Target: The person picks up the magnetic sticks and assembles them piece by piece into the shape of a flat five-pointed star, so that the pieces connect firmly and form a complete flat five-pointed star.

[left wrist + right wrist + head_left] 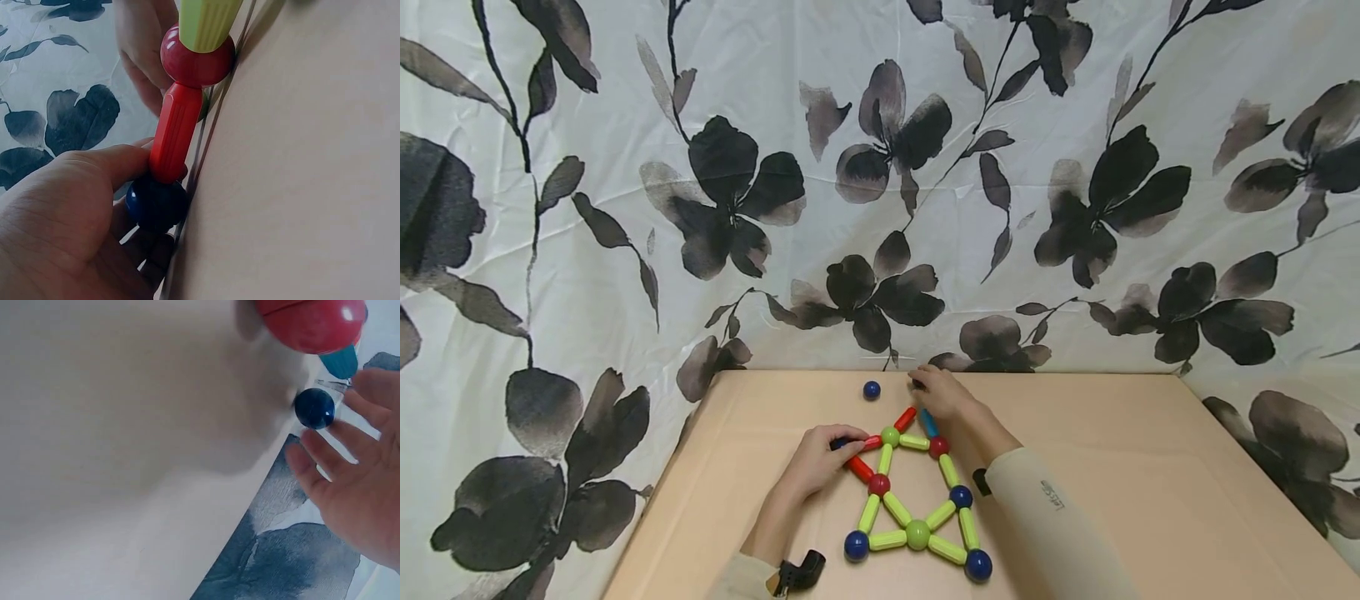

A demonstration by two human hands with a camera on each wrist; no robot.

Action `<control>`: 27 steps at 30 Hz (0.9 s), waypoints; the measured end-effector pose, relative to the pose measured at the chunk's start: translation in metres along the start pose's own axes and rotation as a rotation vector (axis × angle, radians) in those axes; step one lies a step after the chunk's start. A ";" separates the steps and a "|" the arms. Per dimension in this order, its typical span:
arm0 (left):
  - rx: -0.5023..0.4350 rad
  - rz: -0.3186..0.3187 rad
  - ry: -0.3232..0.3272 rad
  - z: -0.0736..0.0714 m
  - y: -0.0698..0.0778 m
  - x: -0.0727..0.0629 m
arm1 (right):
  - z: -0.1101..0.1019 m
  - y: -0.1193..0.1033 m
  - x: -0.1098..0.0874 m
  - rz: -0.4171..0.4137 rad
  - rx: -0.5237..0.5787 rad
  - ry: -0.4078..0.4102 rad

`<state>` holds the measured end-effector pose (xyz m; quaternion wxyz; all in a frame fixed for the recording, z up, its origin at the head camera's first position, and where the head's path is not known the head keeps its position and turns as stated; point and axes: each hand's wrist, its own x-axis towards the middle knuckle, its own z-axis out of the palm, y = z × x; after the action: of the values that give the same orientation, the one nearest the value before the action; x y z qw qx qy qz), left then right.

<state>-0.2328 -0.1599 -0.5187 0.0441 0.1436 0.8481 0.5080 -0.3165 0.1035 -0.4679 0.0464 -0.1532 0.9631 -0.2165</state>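
Observation:
A flat frame of lime-green rods (887,540) and coloured balls lies on the table. Two red rods (860,468) run from its left side to a blue ball (156,203). My left hand (816,458) pinches the ball end of a red rod (174,134) between thumb and finger, the blue ball by its palm. At the frame's far right, a blue rod (929,423) rises from a red ball (938,447). Beyond it, my right hand (359,462) has its fingers spread and loosely bent at another blue ball (314,408); a firm grip is not visible.
A loose blue ball (871,390) sits near the table's (1112,467) back edge. Another red rod (906,418) points up from a green ball (890,436). Blue balls (978,566) stand at the frame's near corners. A flower-patterned cloth (970,208) hangs behind.

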 end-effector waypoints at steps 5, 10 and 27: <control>0.006 -0.013 -0.005 0.001 -0.001 -0.002 | 0.005 -0.003 -0.001 0.022 -0.056 -0.033; 0.012 -0.014 -0.004 0.002 0.000 -0.002 | 0.009 0.000 -0.002 0.049 -0.033 -0.035; 0.017 -0.011 0.004 -0.001 0.002 -0.003 | -0.006 0.010 -0.009 0.009 0.278 -0.191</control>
<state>-0.2302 -0.1607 -0.5168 0.0438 0.1384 0.8532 0.5010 -0.3112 0.1170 -0.4666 0.1595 -0.1607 0.9158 -0.3318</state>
